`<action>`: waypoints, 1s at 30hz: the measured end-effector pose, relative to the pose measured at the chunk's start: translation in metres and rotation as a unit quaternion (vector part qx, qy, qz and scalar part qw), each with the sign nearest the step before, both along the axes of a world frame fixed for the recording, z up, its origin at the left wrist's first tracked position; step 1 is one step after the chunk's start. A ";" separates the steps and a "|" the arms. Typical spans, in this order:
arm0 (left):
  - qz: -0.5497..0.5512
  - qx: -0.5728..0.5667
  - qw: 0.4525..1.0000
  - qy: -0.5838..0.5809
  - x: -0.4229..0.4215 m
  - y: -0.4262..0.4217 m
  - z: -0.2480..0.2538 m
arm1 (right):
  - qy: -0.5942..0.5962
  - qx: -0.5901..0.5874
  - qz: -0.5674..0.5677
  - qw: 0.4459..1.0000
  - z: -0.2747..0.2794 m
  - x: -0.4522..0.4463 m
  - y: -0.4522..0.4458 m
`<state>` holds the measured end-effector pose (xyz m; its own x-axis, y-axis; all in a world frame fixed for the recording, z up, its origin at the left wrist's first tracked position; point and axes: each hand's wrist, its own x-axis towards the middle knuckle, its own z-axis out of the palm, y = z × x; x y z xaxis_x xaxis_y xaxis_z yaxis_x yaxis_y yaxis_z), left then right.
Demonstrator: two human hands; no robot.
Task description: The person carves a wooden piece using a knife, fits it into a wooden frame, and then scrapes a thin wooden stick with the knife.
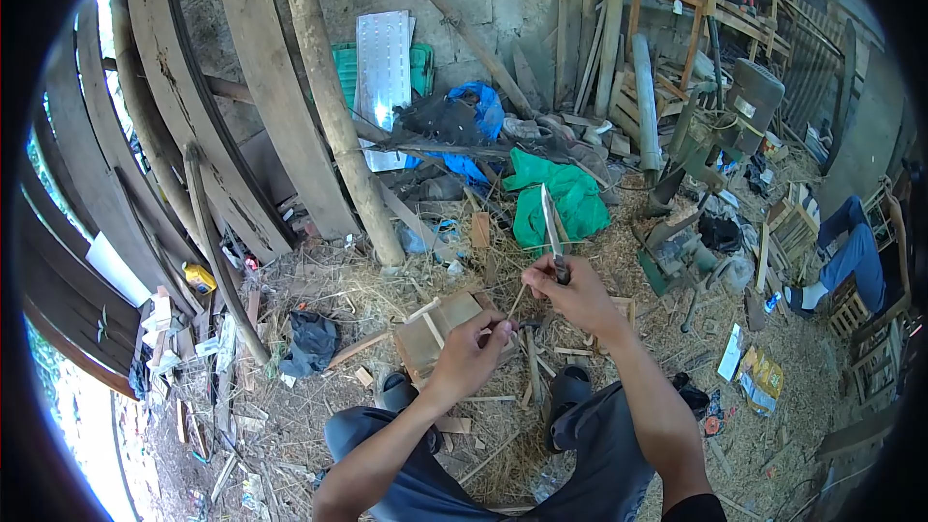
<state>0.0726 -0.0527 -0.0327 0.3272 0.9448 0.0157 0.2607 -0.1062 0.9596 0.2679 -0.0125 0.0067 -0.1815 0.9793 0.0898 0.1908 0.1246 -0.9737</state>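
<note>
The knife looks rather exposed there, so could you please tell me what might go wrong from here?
The knife has a bare blade, and the left hand is close to the right hand holding it, so a slip might cut the fingers. The thin stick between the hands looks slender and could snap under force. If dropped, the knife might strike the footwear or land among the scraps.

From the worker's right hand (577, 298), a sheet (553, 201) lies at 12 o'clock, planks (172, 87) stand at 10, a box (418, 340) and, farther out, a bag (309, 343) toward 9; a seated person (851, 256) at 3, a packet (761, 382) at 4.
</note>
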 end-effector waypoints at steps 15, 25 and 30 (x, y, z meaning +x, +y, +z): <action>-0.026 -0.232 0.903 -0.362 -0.005 -0.006 0.032 | -0.292 0.211 -0.064 0.931 -0.012 -0.013 -0.017; -0.077 -0.256 0.874 -0.406 -0.003 -0.013 0.023 | -0.382 0.282 -0.092 0.875 -0.020 -0.028 -0.026; -0.051 -0.275 0.864 -0.419 0.004 -0.015 0.034 | -0.413 0.257 -0.142 0.862 -0.011 -0.027 -0.024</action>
